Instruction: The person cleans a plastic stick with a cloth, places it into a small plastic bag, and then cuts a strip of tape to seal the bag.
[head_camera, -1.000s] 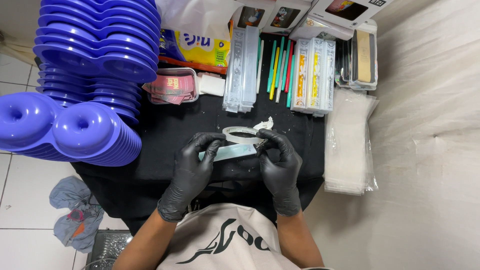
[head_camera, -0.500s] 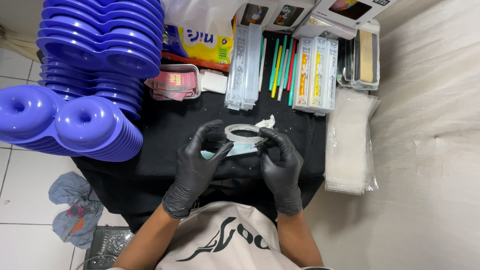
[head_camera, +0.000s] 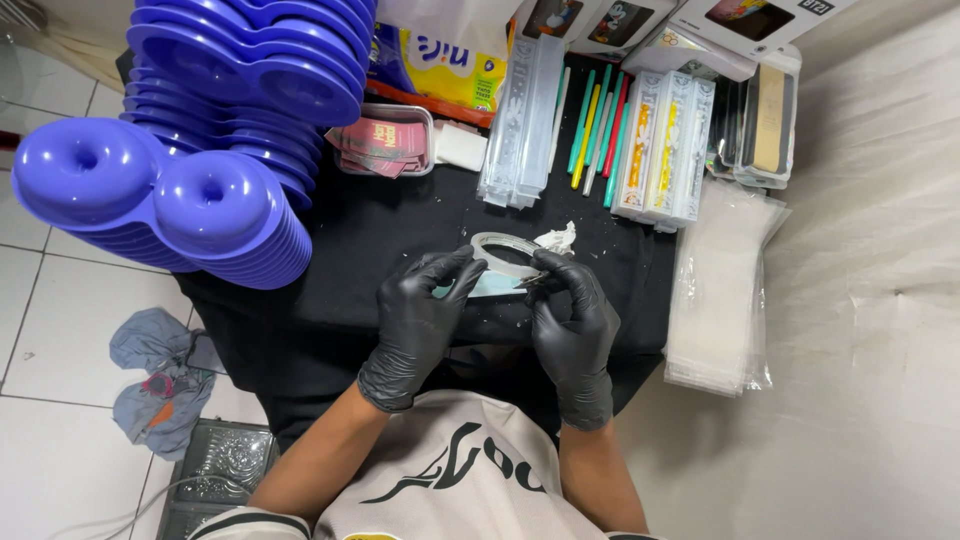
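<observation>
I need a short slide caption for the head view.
Two gloved hands, left and right, hold a pale strip beside a tape roll.

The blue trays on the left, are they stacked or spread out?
Stacked: the blue trays nest in tall piles left of the black cloth.

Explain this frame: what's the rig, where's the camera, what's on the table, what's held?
There is no machine here. A person wears a camera on the head, so the one view looks down at their own two hands, both in black gloves. The left hand and the right hand together hold a thin pale teal strip over a table covered in black cloth. A clear tape roll lies just beyond the fingers. Farther back are stacks of blue double-ring trays, coloured sticks, clear moulds and a pile of clear plastic bags.
</observation>
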